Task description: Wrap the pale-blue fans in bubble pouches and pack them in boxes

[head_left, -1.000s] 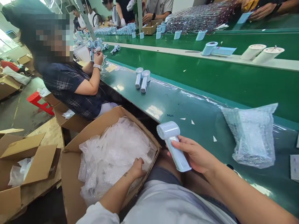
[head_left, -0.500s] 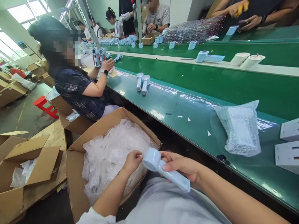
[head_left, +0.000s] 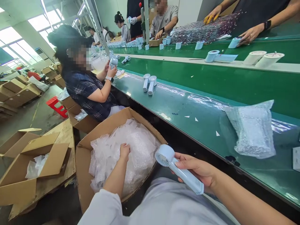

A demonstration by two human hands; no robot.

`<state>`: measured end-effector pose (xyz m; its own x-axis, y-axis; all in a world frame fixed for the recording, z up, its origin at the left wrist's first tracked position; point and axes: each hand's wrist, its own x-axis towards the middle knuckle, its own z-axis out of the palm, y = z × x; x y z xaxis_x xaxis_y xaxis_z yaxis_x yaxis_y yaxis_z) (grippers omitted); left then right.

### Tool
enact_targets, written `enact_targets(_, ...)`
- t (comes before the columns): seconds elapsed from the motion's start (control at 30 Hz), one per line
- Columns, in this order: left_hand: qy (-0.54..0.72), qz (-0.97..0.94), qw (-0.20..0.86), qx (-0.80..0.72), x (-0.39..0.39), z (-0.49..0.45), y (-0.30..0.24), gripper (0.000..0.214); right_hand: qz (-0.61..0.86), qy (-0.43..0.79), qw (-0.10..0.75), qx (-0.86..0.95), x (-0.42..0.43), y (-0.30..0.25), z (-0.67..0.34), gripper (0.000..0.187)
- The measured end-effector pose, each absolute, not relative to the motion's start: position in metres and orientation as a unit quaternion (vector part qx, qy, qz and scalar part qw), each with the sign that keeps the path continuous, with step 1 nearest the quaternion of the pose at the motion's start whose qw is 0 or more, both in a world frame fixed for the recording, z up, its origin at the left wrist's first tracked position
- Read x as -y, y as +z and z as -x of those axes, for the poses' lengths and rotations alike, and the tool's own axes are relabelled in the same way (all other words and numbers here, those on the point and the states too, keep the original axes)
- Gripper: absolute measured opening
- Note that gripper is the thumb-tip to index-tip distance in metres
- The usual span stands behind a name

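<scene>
Our right hand (head_left: 198,168) grips a light-blue plastic handheld fan (head_left: 186,177) by its handle, its drum-shaped head angled toward our left hand (head_left: 125,151). Beneath that left hand, its fingers curled, lies a heap of clear bubble-wrap bags (head_left: 139,145) in a brown cardboard box (head_left: 85,181); whether it pinches one is hard to make out. Ahead and right of our right hand, a clear bubble-wrapped package (head_left: 254,129) lies on the glossy dark-green worktop (head_left: 168,120). Well beyond both hands rest two light-blue plastic fans (head_left: 152,85). Ahead and left of our left hand is a person in a dark-blue checked shirt (head_left: 81,90).
</scene>
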<state>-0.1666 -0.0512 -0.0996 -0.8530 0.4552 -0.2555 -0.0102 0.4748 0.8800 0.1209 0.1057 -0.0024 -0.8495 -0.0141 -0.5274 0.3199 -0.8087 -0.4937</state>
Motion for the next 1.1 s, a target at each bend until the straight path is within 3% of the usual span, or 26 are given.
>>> enact_targets(0.13,0.377,-0.224,0.208,-0.874,0.075,0.161,-0.114,0.022,-0.27,-0.914,0.074,-0.293,-0.108,0.0,-0.133,0.053)
enact_targets(0.27,0.215,-0.374,0.283,-0.857,0.089,0.133,-0.128,0.031,-0.296,-0.91,0.065,-0.284,-0.107,-0.001,-0.137,0.052)
enact_targets(0.4,0.056,-0.428,0.307,-0.849,0.083,0.118,-0.145,0.021,-0.276,-0.91,0.074,-0.301,-0.1,-0.006,-0.132,0.053)
enact_targets(0.53,-0.019,-0.463,0.31,-0.83,0.075,0.117,-0.153,0.029,-0.262,-0.907,0.094,-0.315,-0.097,-0.01,-0.13,0.053)
enact_targets(0.67,0.001,-0.463,0.3,-0.834,0.067,0.122,-0.141,0.023,-0.264,-0.909,0.086,-0.311,-0.099,-0.011,-0.134,0.052)
enact_targets(0.83,0.138,-0.448,0.257,-0.845,0.059,0.119,-0.097,0.024,-0.252,-0.909,0.1,-0.317,-0.098,-0.009,-0.13,0.058)
enact_targets(0.9,0.202,-0.455,0.252,-0.83,0.059,0.108,-0.073,0.026,-0.242,-0.906,0.115,-0.326,-0.094,-0.008,-0.12,0.071)
enact_targets(1.03,0.311,-0.497,0.259,-0.767,0.062,0.081,-0.036,0.023,-0.24,-0.897,0.136,-0.345,-0.086,-0.002,-0.097,0.124)
enact_targets(1.1,0.376,-0.499,0.264,-0.734,0.064,0.073,-0.029,0.024,-0.229,-0.898,0.137,-0.349,-0.086,0.001,-0.09,0.124)
